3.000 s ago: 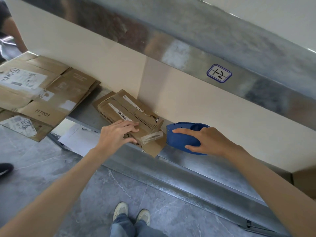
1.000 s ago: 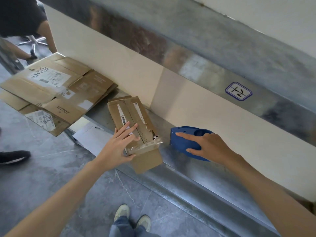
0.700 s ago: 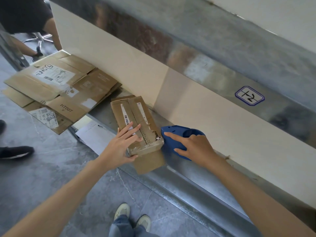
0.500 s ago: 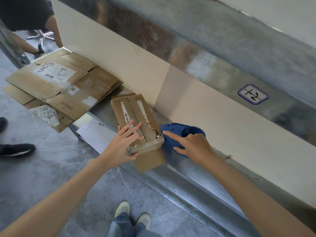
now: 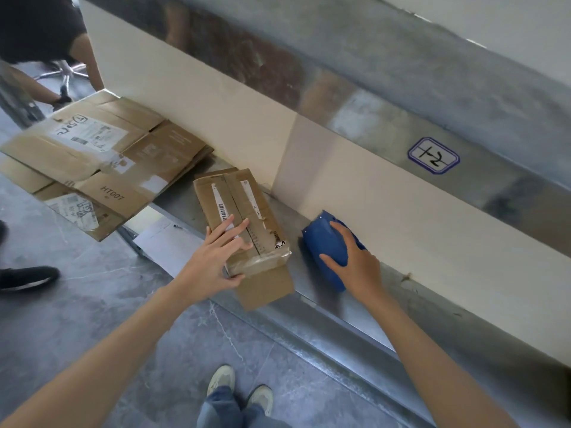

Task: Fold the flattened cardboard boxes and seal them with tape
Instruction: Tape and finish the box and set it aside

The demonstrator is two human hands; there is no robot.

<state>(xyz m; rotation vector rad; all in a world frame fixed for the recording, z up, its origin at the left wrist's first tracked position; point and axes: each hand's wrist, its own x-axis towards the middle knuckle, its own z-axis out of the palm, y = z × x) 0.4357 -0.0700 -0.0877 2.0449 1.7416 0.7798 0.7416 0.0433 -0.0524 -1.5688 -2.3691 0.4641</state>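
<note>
Metal tabletop (image 5: 355,307) bears a likely light, stiff cardboard box (image 5: 234,205), best gripped by its edges, under the flat-fingered left hand (image 5: 213,261); the right hand (image 5: 361,267) grips the blue tape dispenser (image 5: 324,239).

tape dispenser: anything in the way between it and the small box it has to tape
Nothing visible. The blue tape dispenser, gripped by the right hand, sits right of the small cardboard box with only bare metal ledge between them. The left hand presses the box's top on its left side, clear of that gap.
</note>
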